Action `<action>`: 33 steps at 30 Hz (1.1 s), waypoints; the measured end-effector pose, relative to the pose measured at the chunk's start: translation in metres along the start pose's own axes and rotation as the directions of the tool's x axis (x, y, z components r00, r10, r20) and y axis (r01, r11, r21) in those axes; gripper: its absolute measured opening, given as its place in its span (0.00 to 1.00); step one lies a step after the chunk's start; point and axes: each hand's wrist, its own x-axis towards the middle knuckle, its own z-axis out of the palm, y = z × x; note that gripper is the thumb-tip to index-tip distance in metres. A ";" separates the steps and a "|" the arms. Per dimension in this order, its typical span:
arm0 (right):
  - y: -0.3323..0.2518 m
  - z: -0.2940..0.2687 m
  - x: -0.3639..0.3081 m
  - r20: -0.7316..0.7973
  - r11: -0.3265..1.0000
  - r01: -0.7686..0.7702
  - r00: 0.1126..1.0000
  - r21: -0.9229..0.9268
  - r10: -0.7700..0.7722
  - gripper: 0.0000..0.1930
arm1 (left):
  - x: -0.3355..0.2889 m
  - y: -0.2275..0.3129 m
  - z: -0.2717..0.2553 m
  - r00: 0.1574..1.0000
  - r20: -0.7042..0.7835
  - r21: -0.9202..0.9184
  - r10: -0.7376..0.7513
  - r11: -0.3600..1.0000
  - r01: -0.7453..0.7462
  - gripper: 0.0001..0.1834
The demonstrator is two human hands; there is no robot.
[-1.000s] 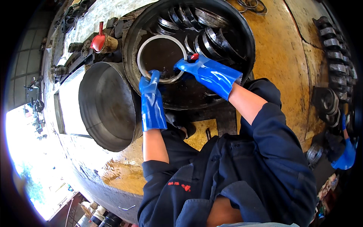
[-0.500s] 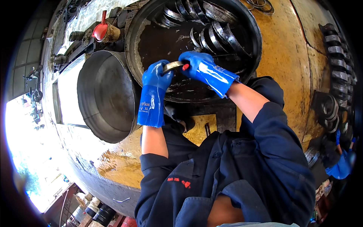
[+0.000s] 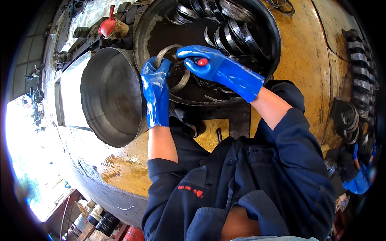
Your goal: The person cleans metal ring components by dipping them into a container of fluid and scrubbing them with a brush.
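My left hand, in a long blue rubber glove, grips a pale metal ring by its left side. The ring is tilted above a large round dark metal pan with dark liquid in it. My right hand, in a matching glove, is closed around a small tool with a red end; the rest of the tool is hidden by the fingers. This hand is close beside the ring's right side. Several metal rings lean on edge in the far part of the pan.
A deep grey metal tub stands left of the pan. Beyond it are a red scoop and a small bucket. Stacked ring parts line the far right. Another person in blue is at the lower right edge.
The ring has turned from edge-on to showing its round opening. My left hand has moved slightly left and up with it; my right hand has come off the ring and shifted slightly right.
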 end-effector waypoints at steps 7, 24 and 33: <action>0.012 0.007 -0.019 0.033 0.843 -0.359 0.914 -0.400 0.405 0.12 | -0.007 0.007 0.018 0.997 0.075 -0.044 -0.003 0.999 0.006 0.13; -0.018 0.000 -0.025 0.364 0.787 -0.583 0.701 -0.203 0.613 0.14 | 0.000 0.002 0.022 0.996 0.087 -0.112 -0.020 0.993 0.030 0.13; 0.014 0.003 -0.023 0.259 0.789 0.154 0.966 -0.594 0.007 0.33 | -0.001 -0.005 0.018 0.999 0.039 -0.078 -0.025 0.997 0.028 0.12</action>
